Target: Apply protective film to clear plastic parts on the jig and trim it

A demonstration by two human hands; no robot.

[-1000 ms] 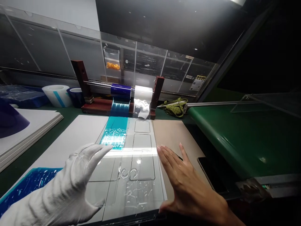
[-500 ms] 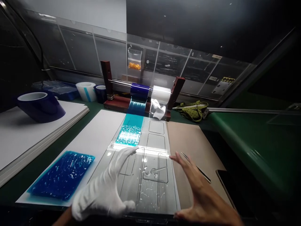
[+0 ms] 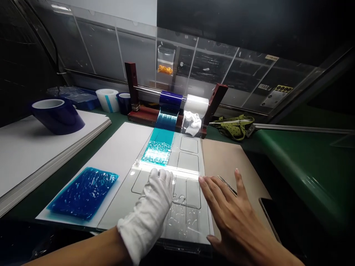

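My left hand (image 3: 151, 207), in a white glove, is over a clear sheet (image 3: 183, 229) marked with black rounded outlines. Its fingers lean forward side by side, slightly bent, with the thumb hidden. No object shows in it. My bare right hand (image 3: 235, 214) is spread, fingertips at the sheet's right edge and thumb apart, holding nothing visible. Bubble-like ripples and glare mark the surface between the hands. Beyond the glove, a teal film strip (image 3: 163, 136) runs down from a blue film roll (image 3: 170, 100). A white film roll (image 3: 197, 103) sits beside that one.
A wooden roll stand (image 3: 144, 115) is at the back. Left are a blue gel-like pad (image 3: 83, 194), a stack of white board (image 3: 16, 147) and a large blue roll (image 3: 57, 116). Tweezers (image 3: 227, 186), brown board (image 3: 226, 151) and a dark phone-like slab (image 3: 273, 218) are right.
Both hands were raised in facing C-shapes. The left has moved forward and right, turning palm down. My right hand has lowered and flattened. The view has shifted slightly.
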